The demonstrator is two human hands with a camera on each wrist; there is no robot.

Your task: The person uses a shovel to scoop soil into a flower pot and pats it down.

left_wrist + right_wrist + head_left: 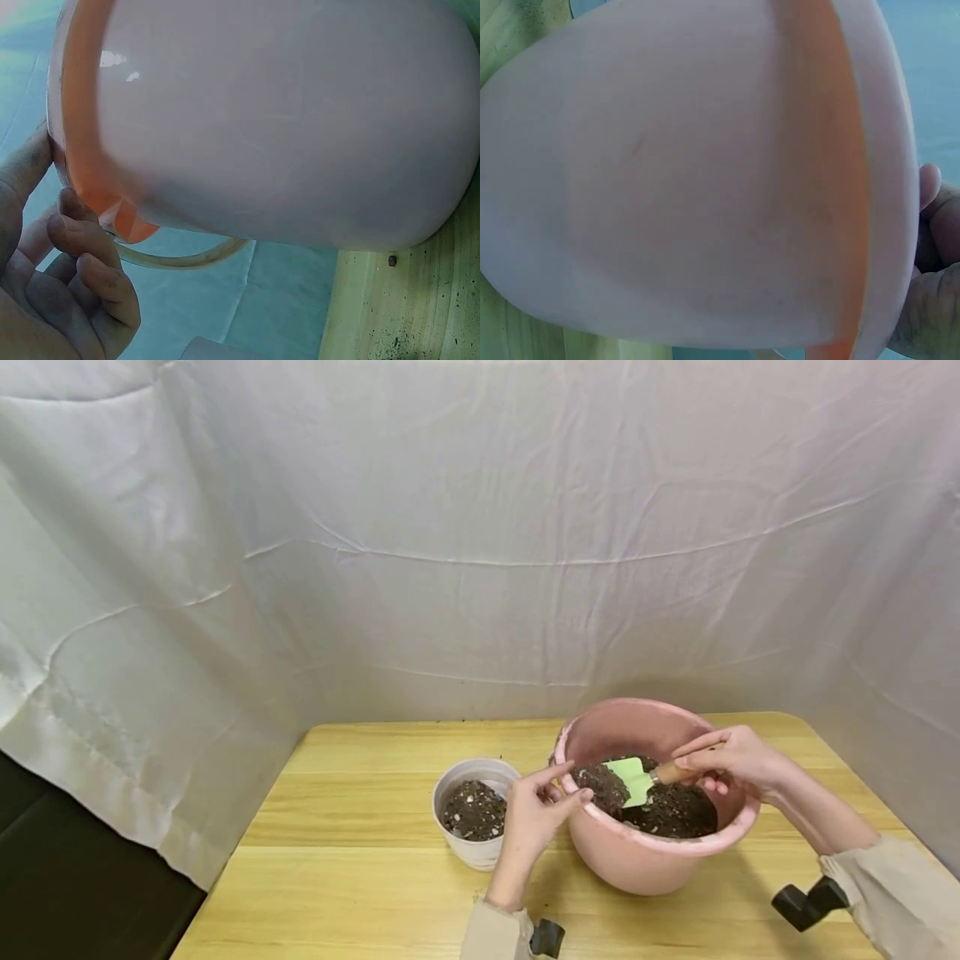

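**Soil going from basin to pot, pot partly filled**

The wooden table (360, 877) is carrying everything, its pale yellow boards smooth and faintly grained, with a few dark crumbs lying near the vessels. Behind it a creased white cloth (480, 527) is hanging as a backdrop.

The pink basin (652, 860) is sitting at the right of the table, round, smooth-walled plastic with a rolled rim, holding a dark, lumpy bed of soil (675, 810) speckled with pale bits. Just beside it on the left, the white pot (474, 852) is standing upright, small and round, already holding a layer of the same soil below its rim; by the look of it the filling is underway and not finished, with plenty left in the basin.

The right hand (731, 760) is reaching over the basin with its fingers curled round the wooden handle of the trowel (633, 779), whose light green blade is resting on a clod of soil at the basin's left side. The left hand (540, 810) is pinching the basin's near-left rim between thumb and fingers, steadying it; the left wrist view is showing those fingers curled against the rim edge.
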